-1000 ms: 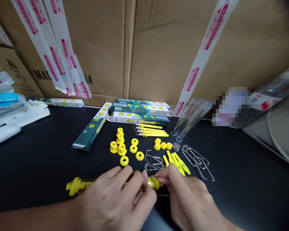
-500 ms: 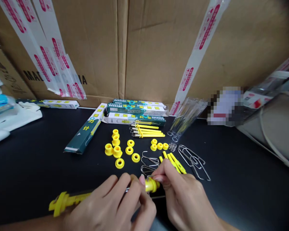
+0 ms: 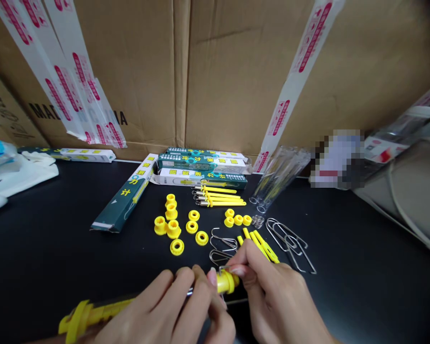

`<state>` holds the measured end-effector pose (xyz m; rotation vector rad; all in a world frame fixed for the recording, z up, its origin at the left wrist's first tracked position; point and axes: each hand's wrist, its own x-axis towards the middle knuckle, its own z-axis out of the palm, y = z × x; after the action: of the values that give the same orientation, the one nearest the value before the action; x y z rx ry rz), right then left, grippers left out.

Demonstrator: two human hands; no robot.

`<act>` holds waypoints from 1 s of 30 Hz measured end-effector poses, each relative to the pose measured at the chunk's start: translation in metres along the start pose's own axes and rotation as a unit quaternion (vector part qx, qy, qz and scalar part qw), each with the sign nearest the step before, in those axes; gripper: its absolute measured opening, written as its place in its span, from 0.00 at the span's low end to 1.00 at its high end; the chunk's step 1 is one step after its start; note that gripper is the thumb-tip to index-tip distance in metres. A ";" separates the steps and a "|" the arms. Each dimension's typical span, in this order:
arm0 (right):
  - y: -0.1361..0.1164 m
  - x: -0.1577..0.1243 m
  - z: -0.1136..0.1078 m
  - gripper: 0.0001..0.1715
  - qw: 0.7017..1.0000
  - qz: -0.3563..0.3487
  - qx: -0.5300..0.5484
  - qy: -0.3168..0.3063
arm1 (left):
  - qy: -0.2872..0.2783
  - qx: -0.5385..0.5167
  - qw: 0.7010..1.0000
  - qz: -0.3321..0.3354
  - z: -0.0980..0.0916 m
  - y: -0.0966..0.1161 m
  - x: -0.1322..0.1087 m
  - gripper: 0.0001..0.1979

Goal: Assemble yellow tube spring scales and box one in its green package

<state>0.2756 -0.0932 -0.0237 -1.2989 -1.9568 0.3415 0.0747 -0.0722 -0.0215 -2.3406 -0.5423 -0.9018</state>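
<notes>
A spring scale [image 3: 103,313], a clear tube with yellow parts, lies slanted in front of me. My left hand [image 3: 168,306] is closed around its middle, fingers covering much of the tube. The yellow end cap [image 3: 226,282] sticks out past its fingertips. There my right hand [image 3: 281,296] pinches a thin bent metal wire [image 3: 223,269] between thumb and index finger, against the cap. Whether the wire sits in a hole is hidden. Just beyond are metal hooks [image 3: 220,257] and flat yellow strips [image 3: 261,246], close to my right hand's fingers.
Yellow collars [image 3: 173,229], yellow rings [image 3: 177,247], small caps [image 3: 238,220], springs [image 3: 258,221] and large wire loops [image 3: 290,241] lie on the black table [image 3: 136,267]. Behind are yellow rods [image 3: 222,197], printed boxes [image 3: 200,177], clear tubes [image 3: 281,172] and a cardboard wall [image 3: 136,62].
The spring scale's left end has dropped slightly lower and further left in view. Both hands keep their grip near the end cap, and the view has shifted slightly.
</notes>
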 end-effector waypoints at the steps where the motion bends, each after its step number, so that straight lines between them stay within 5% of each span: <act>1: -0.001 0.000 -0.001 0.17 1.000 0.002 0.000 0.000 | -0.001 0.001 1.000 -0.002 0.001 0.000 0.001 0.11; 7: -0.005 0.003 -0.004 0.16 1.000 0.001 0.012 -0.011 | 0.016 -0.003 0.999 0.030 0.002 -0.008 0.003 0.16; 13: 0.002 0.001 0.000 0.19 0.994 -0.072 -0.067 0.037 | 0.020 0.003 1.000 0.014 -0.004 -0.015 0.010 0.20; 14: 0.004 -0.001 0.000 0.19 0.992 -0.079 -0.088 0.043 | -0.041 0.004 0.999 -0.006 -0.004 -0.015 0.012 0.19; 16: 0.006 -0.005 -0.001 0.19 0.988 -0.091 -0.116 0.049 | 0.005 0.002 1.000 -0.010 -0.003 -0.016 0.015 0.20; 30: 0.000 0.002 -0.010 0.09 0.960 -0.219 -0.175 0.010 | -0.085 -0.021 0.996 -0.027 -0.002 -0.016 0.012 0.20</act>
<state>0.2825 -0.0928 -0.0156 -1.0229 -2.2860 -0.2451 0.0735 -0.0595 -0.0068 -2.4652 -0.6652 -0.7492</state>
